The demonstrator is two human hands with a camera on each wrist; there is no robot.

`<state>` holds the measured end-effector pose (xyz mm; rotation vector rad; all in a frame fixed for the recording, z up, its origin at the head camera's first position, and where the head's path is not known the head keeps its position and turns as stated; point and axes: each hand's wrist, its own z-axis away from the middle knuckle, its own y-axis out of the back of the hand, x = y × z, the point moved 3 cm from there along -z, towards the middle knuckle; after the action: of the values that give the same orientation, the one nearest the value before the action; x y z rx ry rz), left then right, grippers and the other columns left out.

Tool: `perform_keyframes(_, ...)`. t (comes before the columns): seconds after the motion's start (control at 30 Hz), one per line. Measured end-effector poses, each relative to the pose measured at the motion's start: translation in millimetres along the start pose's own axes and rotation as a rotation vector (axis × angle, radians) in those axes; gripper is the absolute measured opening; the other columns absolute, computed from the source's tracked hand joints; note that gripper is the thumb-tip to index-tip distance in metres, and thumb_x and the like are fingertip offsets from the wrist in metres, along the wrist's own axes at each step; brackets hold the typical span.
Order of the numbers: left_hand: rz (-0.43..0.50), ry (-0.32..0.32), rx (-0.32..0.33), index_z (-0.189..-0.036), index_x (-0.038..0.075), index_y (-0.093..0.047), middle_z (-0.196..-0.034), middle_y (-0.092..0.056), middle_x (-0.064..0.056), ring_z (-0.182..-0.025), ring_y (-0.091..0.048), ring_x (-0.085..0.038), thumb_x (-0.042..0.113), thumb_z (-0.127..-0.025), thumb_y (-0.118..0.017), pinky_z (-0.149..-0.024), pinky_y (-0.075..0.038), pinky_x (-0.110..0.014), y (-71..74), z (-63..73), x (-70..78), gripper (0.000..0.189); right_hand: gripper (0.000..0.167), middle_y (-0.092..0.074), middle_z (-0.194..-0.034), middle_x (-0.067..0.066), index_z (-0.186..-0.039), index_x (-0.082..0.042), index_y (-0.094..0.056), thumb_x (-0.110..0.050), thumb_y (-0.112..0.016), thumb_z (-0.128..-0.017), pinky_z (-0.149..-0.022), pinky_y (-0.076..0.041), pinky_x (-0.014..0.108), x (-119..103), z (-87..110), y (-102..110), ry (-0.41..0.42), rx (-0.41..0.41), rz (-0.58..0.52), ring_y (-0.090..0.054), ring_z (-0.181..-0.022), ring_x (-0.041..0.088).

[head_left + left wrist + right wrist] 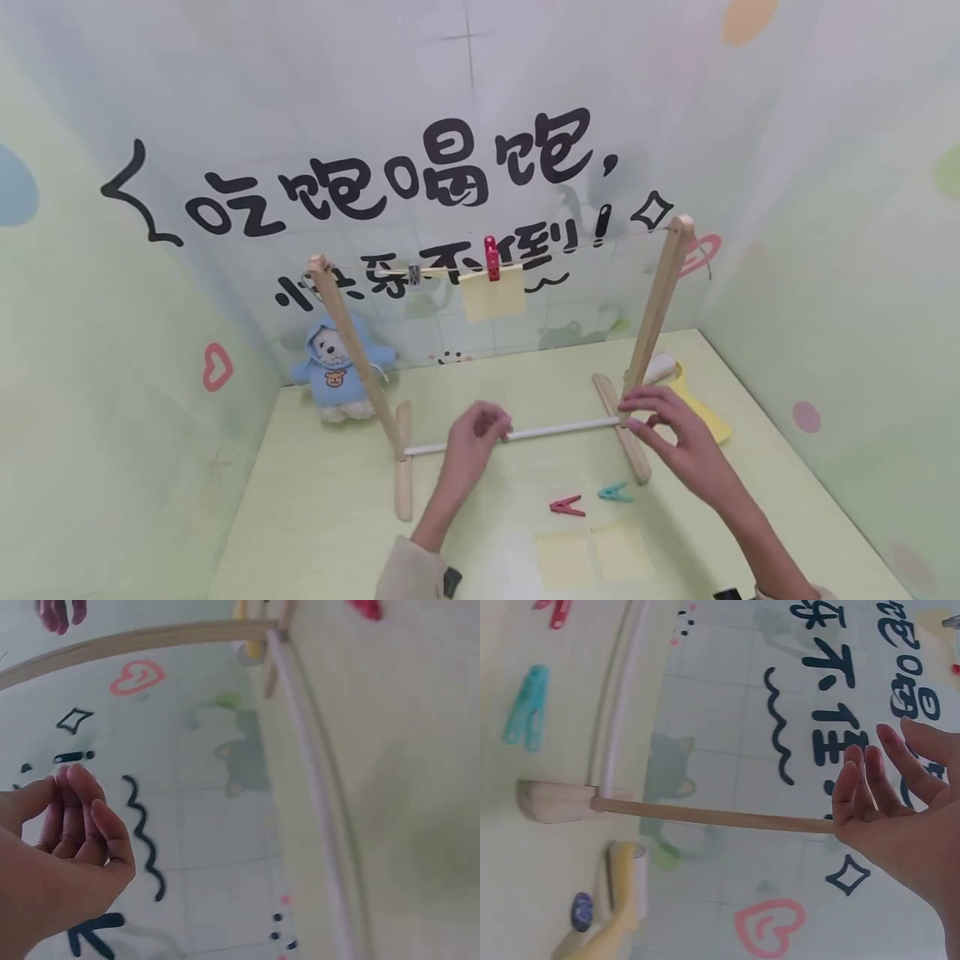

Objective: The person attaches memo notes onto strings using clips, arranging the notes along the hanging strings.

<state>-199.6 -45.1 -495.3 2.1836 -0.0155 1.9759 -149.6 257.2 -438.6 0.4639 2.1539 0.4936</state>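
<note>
My left hand (477, 437) hovers above the white rod (570, 428) of a wooden stand, fingers loosely curled and thumb near the fingertips; nothing shows between them. Beside the right wooden post (660, 304), my right hand (675, 437) is raised with fingers loosely bent, holding nothing visible. A thin string (592, 243) runs between the post tops. From it a red clothespin (492, 260) holds a yellow note (492, 295), and a grey clip (414, 275) grips another pale note seen almost edge-on. The left post (356, 354) stands on a wooden foot (403, 492).
On the table lie a pink-red clothespin (566, 506), a teal clothespin (615, 492) and two yellow notes (565, 560). A plush bear (337, 383) in blue sits behind the left post. Behind the right post lies a yellow-handled roller (701, 408). Printed fabric walls surround the table.
</note>
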Motion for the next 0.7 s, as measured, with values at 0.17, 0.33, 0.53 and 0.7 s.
perform_keyframes(0.17,-0.137,-0.003,-0.051,-0.102,0.002,-0.073,-0.086,-0.075,-0.004,-0.073,-0.064,-0.002,0.015,-0.109,-0.069,-0.063,-0.053,-0.021,-30.6,46.7,-66.4,0.015,0.032,-0.072,-0.12,0.0,-0.113,-0.009,-0.078,0.014,-0.077,-0.091,-0.078,-0.055,0.017,24.7,34.7,-22.9,-0.019,-0.031,0.024,-0.06,-0.116,-0.006)
perform_keyframes(0.33,-0.33,0.025,-0.084,-0.107,0.008,-0.073,-0.088,-0.066,0.012,-0.076,-0.051,0.006,0.027,-0.107,-0.074,-0.065,-0.047,-0.021,-56.5,83.2,-103.0,0.018,0.032,-0.072,-0.112,0.002,-0.106,-0.017,-0.077,0.01,-0.082,-0.088,-0.078,-0.058,0.027,43.8,56.3,-47.5,-0.019,-0.075,0.127,-0.066,-0.107,0.006)
perform_keyframes(0.53,-0.503,0.023,-0.126,-0.118,0.014,-0.069,-0.101,-0.056,0.011,-0.09,-0.046,-0.001,0.032,-0.095,-0.087,-0.076,-0.047,-0.025,-72.0,102.1,-102.4,0.034,0.025,-0.07,-0.116,-0.002,-0.106,-0.017,-0.077,0.001,-0.085,-0.091,-0.09,-0.06,0.038,61.0,77.5,-75.0,-0.051,-0.156,0.225,-0.067,-0.107,0.023)
perform_keyframes(0.7,-0.62,-0.054,-0.126,-0.117,0.015,-0.069,-0.107,-0.056,0.008,-0.096,-0.049,-0.006,0.035,-0.086,-0.095,-0.08,-0.048,-0.029,-76.0,106.2,-111.8,0.045,0.03,-0.069,-0.118,-0.002,-0.107,-0.015,-0.077,-0.005,-0.092,-0.083,-0.089,-0.058,0.046,71.7,91.5,-93.3,0.0,-0.142,0.318,-0.064,-0.11,0.027)
